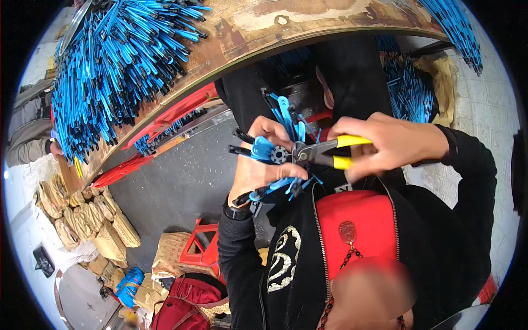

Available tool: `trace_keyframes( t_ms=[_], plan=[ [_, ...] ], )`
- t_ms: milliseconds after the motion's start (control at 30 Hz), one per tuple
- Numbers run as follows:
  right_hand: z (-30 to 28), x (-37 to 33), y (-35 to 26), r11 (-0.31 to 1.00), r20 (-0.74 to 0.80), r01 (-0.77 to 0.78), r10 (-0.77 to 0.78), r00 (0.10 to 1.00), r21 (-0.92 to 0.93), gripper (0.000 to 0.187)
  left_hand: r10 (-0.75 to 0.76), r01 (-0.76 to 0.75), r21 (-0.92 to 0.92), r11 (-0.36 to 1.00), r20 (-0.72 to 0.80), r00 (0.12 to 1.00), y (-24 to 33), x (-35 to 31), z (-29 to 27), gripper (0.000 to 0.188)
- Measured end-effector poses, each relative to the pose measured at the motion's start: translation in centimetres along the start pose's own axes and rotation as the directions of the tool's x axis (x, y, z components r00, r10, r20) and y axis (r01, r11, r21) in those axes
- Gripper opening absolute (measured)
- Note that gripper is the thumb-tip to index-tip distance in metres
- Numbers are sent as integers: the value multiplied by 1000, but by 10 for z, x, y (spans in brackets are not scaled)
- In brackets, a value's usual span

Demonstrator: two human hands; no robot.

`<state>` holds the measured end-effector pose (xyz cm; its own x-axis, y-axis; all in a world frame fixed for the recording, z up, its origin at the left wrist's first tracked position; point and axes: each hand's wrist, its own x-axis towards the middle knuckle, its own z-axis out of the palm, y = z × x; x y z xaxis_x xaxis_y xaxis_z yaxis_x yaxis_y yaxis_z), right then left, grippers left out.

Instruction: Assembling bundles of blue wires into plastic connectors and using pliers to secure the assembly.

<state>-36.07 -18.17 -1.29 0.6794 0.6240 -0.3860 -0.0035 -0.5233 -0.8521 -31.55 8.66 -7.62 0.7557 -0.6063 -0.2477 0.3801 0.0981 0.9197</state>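
Observation:
My left hand (248, 175) is closed around a spread of blue plastic strips (262, 148) with black ends, which fan out from a small grey notched hub (279, 155). In my right hand (385, 146) is a pair of cutting pliers (322, 149) with yellow handles, the fingers wrapped round the grips and slightly blurred. The pliers' jaws lie right beside the hub, among the strips. Whether the jaws bite on a strip cannot be made out. Both hands are in front of my body, beyond the red shirt and black jacket.
A worn wooden table (242, 41) curves across the far side. It carries a big heap of blue strips (118, 77) at left and a bundle (454, 33) at right. More strips (410, 91) are piled low at right. A red stool (201, 250) and paper packages (113, 239) stand lower left. Another person's sleeve (30, 153) shows far left.

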Motion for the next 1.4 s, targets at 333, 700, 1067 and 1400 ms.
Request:
trace_keyframes(
  t_ms=[333, 700, 1067, 1400],
  plan=[
    [16, -6, -1, 991, -175, 99, -114, 978, -90, 27, 40, -37, 76, 996, -39, 998, -5, -12, 3, 61],
    [50, 19, 21, 927, 98, -70, 36, 995, 368, 28, 50, -63, 166, 984, 80, 996, 4, -20, 0, 50],
    [2, 20, -1, 730, 606, -481, 115, 787, 486, 52, 172, -256, 325, 910, 264, 949, 2, -11, -5, 52],
    [-14, 11, -16, 632, 733, -668, 222, 643, 394, 55, 125, -206, 283, 937, 281, 952, 1, -10, -6, 45]
  ],
)
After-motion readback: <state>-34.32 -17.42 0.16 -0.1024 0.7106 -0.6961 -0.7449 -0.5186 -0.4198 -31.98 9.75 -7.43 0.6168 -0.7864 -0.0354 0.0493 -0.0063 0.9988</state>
